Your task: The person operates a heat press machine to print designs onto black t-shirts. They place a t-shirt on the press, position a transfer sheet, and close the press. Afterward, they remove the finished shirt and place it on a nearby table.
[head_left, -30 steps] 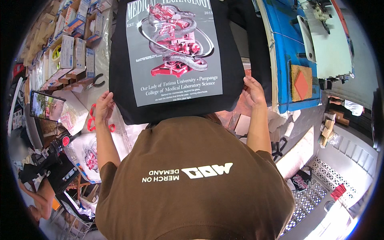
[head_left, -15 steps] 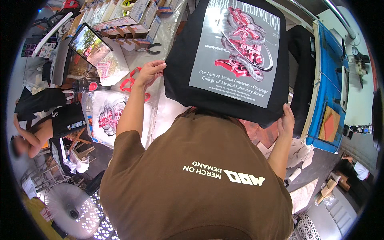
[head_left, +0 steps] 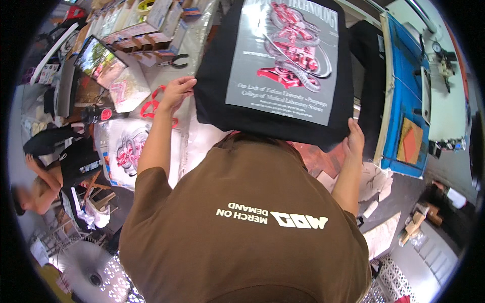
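Observation:
A black shirt (head_left: 212, 108) lies spread flat in front of me, its front edge near my waist. On it sits a shiny grey rectangular print (head_left: 237, 76) with a red microscope and a pale snake, plus white lettering. My left hand (head_left: 178, 92) pinches the fabric at the left edge between thumb and fingers. At the near right corner, my right hand (head_left: 354, 136) grips the shirt's edge, its fingertips partly hidden. The far end of the shirt runs out of view.
Left stand a tablet (head_left: 100, 60), pliers (head_left: 174, 61), red strap (head_left: 151, 107), boxes (head_left: 156, 38) and a sheet with a similar print (head_left: 132, 151). Another black garment (head_left: 371, 86) and a blue framed panel (head_left: 404, 96) lie right. A person (head_left: 43, 177) sits far left; a fan (head_left: 93, 272) stands lower left.
The whole scene has slid slightly left and up in the view. Glare on the print has shifted. Both hands keep their hold on the black shirt's edges.

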### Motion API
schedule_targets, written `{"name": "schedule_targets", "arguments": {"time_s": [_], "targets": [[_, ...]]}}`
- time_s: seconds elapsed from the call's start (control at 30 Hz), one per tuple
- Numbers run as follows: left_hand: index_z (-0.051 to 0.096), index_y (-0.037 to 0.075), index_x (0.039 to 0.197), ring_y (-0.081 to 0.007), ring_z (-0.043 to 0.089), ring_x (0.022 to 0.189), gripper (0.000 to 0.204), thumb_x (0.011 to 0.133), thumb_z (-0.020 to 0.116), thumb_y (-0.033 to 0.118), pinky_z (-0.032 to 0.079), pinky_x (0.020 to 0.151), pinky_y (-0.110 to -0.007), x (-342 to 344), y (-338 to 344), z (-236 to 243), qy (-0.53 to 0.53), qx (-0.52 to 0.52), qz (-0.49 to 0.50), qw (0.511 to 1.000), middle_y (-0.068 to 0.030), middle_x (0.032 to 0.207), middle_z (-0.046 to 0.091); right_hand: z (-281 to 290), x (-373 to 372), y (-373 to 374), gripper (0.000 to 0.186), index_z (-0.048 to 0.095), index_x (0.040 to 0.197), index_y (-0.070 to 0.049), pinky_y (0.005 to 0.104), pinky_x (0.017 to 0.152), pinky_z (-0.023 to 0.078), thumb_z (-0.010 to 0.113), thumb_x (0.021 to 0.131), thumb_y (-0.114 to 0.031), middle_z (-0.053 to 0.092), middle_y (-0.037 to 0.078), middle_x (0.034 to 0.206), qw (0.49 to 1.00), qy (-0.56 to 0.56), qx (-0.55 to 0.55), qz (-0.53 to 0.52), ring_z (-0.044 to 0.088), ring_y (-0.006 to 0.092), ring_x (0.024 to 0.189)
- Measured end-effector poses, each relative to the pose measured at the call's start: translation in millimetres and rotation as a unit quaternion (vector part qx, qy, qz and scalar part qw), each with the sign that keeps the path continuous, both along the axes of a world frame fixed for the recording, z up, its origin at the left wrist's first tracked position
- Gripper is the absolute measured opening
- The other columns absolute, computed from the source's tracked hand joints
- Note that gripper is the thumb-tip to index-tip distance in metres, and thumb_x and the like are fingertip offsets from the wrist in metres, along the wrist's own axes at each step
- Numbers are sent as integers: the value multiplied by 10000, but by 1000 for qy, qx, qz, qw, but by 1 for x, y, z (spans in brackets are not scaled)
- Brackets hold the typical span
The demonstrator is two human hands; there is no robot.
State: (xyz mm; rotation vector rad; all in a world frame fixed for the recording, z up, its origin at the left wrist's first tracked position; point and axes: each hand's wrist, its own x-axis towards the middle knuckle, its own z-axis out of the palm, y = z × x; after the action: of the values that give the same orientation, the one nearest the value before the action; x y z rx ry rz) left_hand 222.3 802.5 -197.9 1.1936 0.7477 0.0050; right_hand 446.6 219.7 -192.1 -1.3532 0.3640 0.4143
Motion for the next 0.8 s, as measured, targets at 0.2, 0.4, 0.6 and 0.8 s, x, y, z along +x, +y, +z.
{"name": "schedule_targets", "arguments": {"time_s": [0.2,0.4,0.6,0.8], "targets": [[632,10,1157,-118,651,861,279,958,649,206,497,764,-256,-5,6,-23,-30,-6,-24,999,-33,1018,701,-2,2,1,281,647,1128,73,285,971,427,684,930,-122,678,104,1100,999,-21,-11,-26,602,174,1066],[657,8,1148,-161,658,939,267,929,679,161,510,848,-290,4,-13,-14,13,306,-17,952,-72,1038,699,42,-11,43,276,666,1131,10,300,912,459,680,922,-169,688,109,1045,924,-110,-366,17,640,222,962],[704,46,1054,-332,547,1229,217,848,709,111,416,1053,-425,34,-105,44,-198,585,-87,782,-127,1223,651,50,-40,92,328,643,1196,-31,472,1102,344,645,910,-193,562,166,1336,717,-489,-470,159,459,372,1300],[709,59,1047,-337,509,1286,249,809,754,117,410,1067,-438,37,-123,35,-200,604,-85,766,-114,1249,641,39,-47,100,337,653,1170,-32,497,1083,365,690,873,-187,560,167,1326,678,-515,-493,177,459,391,1295]]}}
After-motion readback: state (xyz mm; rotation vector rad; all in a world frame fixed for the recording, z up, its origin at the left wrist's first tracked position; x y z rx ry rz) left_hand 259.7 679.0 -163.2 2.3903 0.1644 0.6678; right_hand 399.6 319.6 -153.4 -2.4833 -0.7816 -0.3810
